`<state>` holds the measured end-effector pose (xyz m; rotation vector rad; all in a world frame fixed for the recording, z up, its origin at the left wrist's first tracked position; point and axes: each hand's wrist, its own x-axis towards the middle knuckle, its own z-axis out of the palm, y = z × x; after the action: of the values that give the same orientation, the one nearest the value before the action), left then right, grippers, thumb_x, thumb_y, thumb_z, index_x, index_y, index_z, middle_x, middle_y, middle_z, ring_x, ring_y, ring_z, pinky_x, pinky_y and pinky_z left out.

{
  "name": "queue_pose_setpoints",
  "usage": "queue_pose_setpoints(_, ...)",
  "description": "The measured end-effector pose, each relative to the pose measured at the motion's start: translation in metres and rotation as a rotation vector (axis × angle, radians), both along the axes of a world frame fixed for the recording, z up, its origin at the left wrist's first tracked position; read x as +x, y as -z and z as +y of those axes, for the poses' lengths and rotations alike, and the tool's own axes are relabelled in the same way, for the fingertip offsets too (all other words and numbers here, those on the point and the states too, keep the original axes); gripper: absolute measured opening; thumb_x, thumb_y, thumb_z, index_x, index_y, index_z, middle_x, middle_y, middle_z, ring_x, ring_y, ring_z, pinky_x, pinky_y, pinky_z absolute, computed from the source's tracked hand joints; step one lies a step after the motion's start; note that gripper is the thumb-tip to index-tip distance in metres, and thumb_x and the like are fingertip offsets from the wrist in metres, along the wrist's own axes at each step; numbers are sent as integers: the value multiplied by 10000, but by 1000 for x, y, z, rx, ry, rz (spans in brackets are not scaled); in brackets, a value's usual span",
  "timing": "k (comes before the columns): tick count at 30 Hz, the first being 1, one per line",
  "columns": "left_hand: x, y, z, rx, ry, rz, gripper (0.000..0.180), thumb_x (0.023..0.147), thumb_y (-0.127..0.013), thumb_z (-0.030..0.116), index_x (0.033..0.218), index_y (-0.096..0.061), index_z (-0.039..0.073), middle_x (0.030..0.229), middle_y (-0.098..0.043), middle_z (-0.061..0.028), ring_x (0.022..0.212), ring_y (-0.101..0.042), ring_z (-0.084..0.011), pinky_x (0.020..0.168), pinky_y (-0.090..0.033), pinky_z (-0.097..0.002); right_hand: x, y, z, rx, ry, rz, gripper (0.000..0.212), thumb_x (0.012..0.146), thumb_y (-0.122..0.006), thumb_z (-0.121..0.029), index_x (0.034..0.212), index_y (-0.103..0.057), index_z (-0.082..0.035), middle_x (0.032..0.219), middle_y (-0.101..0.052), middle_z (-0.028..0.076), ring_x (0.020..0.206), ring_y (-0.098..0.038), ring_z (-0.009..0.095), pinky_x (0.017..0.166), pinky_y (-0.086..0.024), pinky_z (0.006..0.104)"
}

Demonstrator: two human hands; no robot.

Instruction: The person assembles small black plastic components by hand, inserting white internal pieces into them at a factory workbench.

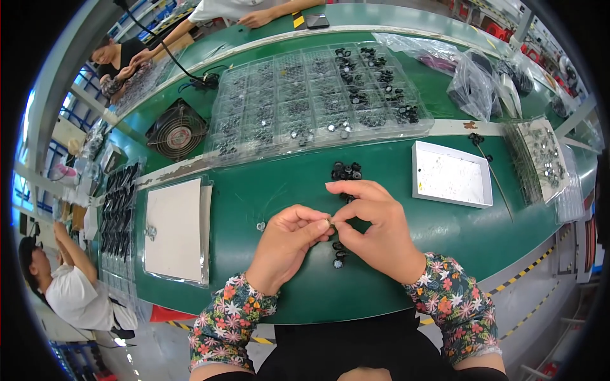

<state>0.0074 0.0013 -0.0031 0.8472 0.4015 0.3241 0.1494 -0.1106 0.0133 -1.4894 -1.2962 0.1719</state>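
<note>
Over the green tabletop, my left hand [284, 246] and my right hand [380, 230] meet fingertip to fingertip. Thumb and forefinger are pinched on each, around a tiny part [332, 223] too small to make out. The other fingers of my right hand curl loosely above the pinch. A cluster of small black round parts [346, 171] lies just beyond my right hand. More black parts [340, 255] sit in a short row below the fingertips, one with a pale shiny face. To the left of my left hand rests a small clear piece [260, 226].
A large clear compartment tray [295, 133] holding small parts spans the back. At right stand a shallow white box [452, 199] and a tilted tray [540, 162]. Left are a plastic-covered board [175, 228] and a black fan [178, 130]. Other people work at left and behind.
</note>
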Motion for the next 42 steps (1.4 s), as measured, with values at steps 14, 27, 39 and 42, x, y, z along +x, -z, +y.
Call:
queue_pose_setpoints(14, -2, -6, 0, 35, 36, -4, 148, 916, -565, 68, 1049, -613, 24, 960, -639, -86, 883, -608, -160, 757, -500, -282, 42, -12, -8, 74, 199, -34, 83, 698, -632, 16, 761, -609, -33, 1107, -637, 125, 1018, -607, 275, 865, -481, 354)
queue_pose_setpoints(27, -6, -4, 6, -27, 21, 43, 234, 945, -546, 147, 1098, -610, -18, 1021, -664, -140, 898, -637, -180, 752, -499, -277, 65, -15, -18, 12, 475, -531, 112, 727, -635, 2, 813, -573, -35, 868, -623, 120, 836, -577, 334, 764, -450, 413)
queue_pose_setpoints(39, 0, -7, -4, 423, 37, 57, 210, 928, -565, 73, 1108, -626, -16, 1028, -674, -101, 946, -641, -142, 745, -497, -239, 1, -6, -8, -44, 11, -242, 196, 743, -711, -77, 925, -637, -88, 783, -627, 26, 811, -615, 218, 938, -414, 442)
queue_pose_setpoints(42, -3, -3, -5, 530, -20, 76, 183, 896, -600, 26, 1067, -643, -23, 1013, -676, -92, 941, -644, -136, 698, -497, -216, 0, -5, -6, -24, 11, -216, 143, 741, -704, -53, 869, -651, -88, 730, -620, 26, 732, -617, 211, 915, -436, 429)
